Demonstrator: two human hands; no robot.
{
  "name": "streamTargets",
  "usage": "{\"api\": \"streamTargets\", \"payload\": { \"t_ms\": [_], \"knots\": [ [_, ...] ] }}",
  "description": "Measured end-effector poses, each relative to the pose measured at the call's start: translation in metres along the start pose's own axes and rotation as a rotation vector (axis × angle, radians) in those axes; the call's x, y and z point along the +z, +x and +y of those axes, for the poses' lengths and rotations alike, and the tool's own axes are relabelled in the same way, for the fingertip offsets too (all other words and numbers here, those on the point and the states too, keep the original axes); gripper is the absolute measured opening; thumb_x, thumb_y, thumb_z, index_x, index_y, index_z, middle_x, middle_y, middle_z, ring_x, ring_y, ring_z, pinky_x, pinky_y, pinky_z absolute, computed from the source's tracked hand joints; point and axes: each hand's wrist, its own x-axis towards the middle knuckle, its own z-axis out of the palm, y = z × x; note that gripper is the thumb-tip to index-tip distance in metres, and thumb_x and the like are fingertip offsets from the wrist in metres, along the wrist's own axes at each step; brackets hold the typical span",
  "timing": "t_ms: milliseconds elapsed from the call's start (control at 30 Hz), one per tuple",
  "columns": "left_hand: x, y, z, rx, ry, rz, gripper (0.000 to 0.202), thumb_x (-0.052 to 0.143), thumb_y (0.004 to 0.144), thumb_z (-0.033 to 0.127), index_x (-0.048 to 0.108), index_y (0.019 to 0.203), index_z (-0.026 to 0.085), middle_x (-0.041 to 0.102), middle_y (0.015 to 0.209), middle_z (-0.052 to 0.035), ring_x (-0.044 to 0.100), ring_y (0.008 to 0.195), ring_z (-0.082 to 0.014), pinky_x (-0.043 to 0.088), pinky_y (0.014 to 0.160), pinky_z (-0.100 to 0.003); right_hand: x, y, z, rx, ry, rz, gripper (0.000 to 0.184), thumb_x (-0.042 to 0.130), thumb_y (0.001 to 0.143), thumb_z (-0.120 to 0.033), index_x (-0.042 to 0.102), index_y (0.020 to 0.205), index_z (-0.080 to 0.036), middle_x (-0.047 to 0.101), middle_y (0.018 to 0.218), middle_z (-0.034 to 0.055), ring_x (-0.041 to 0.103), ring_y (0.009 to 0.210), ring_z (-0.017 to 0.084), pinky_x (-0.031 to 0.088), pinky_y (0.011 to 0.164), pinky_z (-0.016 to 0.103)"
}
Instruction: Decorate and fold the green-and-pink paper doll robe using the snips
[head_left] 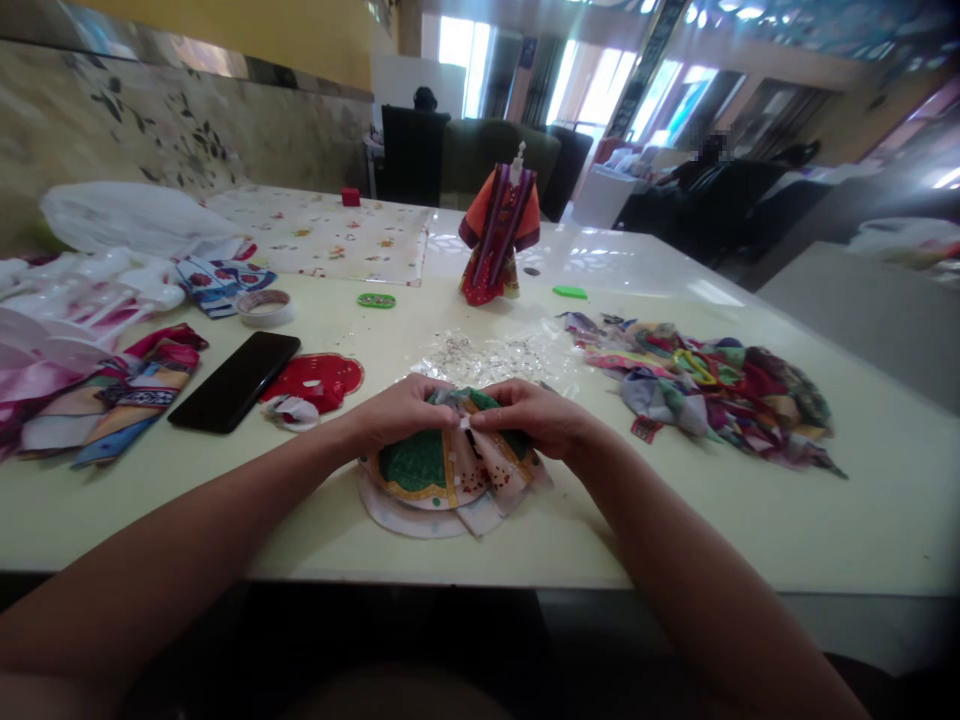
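My left hand (401,412) and my right hand (529,415) pinch the top of a small layered fabric piece (442,478) together. It has green patterned cloth, gold trim and a pale printed layer, and it lies on the cream table (787,520). My fingers hide its gathered centre. Just beyond my hands lies a clear plastic sheet with silver sequins (480,355). Left of my left hand are a red cut-out piece (319,380) and a small crumpled white scrap (291,411). A heap of colourful fabric scraps (709,390) lies right of my right hand.
A black phone (234,381), a tape roll (265,308) and printed fabrics (112,395) lie to the left. A miniature orange-and-purple robe on a stand (500,235) stands ahead. Beyond it are a floral cloth (322,235) and a seated person (709,170).
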Motion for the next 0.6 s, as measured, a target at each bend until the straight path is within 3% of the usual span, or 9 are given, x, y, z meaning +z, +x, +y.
{"api": "streamTargets", "payload": {
  "t_ms": [100,233,333,500,600],
  "knots": [
    [-0.003,0.002,0.001,0.062,0.209,0.045,0.013,0.064,0.07,0.029,0.065,0.075,0.017,0.06,0.07,0.0004,0.055,0.064,-0.0143,0.044,0.061,-0.025,0.001,0.0,0.0,0.021,0.003,0.057,0.02,0.079,0.063,-0.025,0.07,0.079,-0.015,0.07,0.071,0.0024,0.063,0.06,0.012,0.054,0.058,0.024],
    [-0.004,0.001,0.007,0.303,0.492,0.339,0.021,0.065,0.074,0.032,0.067,0.089,0.018,0.061,0.083,-0.001,0.055,0.077,-0.0157,0.043,0.07,-0.024,0.002,0.001,-0.001,0.003,-0.003,0.155,0.014,0.076,0.062,-0.019,0.07,0.075,-0.017,0.068,0.066,0.0014,0.061,0.057,0.011,0.052,0.054,0.022],
    [0.001,-0.005,0.013,0.412,0.545,0.487,0.015,0.062,0.078,0.031,0.063,0.081,0.016,0.058,0.074,0.0004,0.051,0.069,-0.0128,0.04,0.065,-0.023,0.002,0.002,-0.002,-0.004,0.006,0.192,0.013,0.075,0.062,-0.018,0.069,0.075,-0.018,0.069,0.067,0.0016,0.062,0.059,0.012,0.051,0.055,0.022],
    [0.013,-0.009,0.014,0.273,0.519,0.206,0.016,0.059,0.078,0.028,0.066,0.073,0.014,0.061,0.067,0.0005,0.052,0.063,-0.0116,0.04,0.061,-0.023,0.004,0.003,-0.002,-0.05,-0.031,0.187,0.013,0.075,0.062,-0.021,0.068,0.073,-0.017,0.066,0.063,-0.0005,0.059,0.057,0.01,0.047,0.054,0.021],
    [0.014,-0.005,0.011,0.215,0.475,0.164,0.016,0.059,0.076,0.028,0.066,0.075,0.013,0.063,0.072,-0.0006,0.055,0.067,-0.0125,0.043,0.064,-0.023,0.003,0.003,0.0,-0.073,-0.056,0.169,0.016,0.076,0.063,-0.023,0.068,0.073,-0.015,0.065,0.064,-0.0007,0.058,0.058,0.009,0.047,0.056,0.021]
  ]
}}
